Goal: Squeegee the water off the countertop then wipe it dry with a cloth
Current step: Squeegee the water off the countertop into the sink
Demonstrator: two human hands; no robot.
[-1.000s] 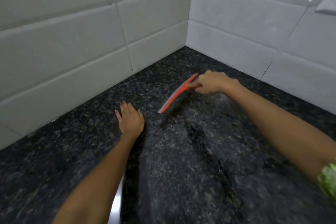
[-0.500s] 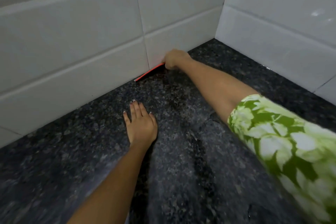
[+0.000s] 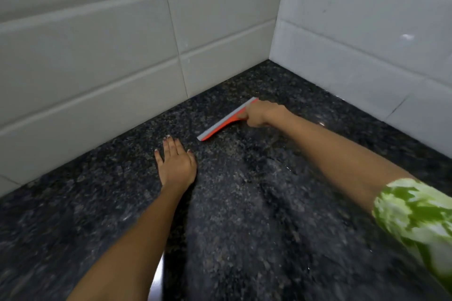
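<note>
A dark speckled granite countertop (image 3: 244, 215) runs into a tiled corner. My right hand (image 3: 261, 113) grips the handle of a red squeegee (image 3: 223, 122) with a grey blade, whose edge lies on the counter a little way out from the back wall. The handle itself is hidden inside my fist. My left hand (image 3: 176, 162) rests flat on the counter, fingers straight, just left of and nearer than the blade's lower end. A wet sheen shows on the stone near my right forearm. No cloth is in view.
White tiled walls (image 3: 110, 56) close the counter at the back and on the right (image 3: 367, 32), meeting in a corner. A thin metal strip (image 3: 156, 281) shows at the bottom beside my left forearm. My right arm has a green and white patterned sleeve (image 3: 415, 222).
My right hand has pulled the squeegee away from the foot of the back wall, toward me and to the right. My left hand has stayed flat in the same spot.
</note>
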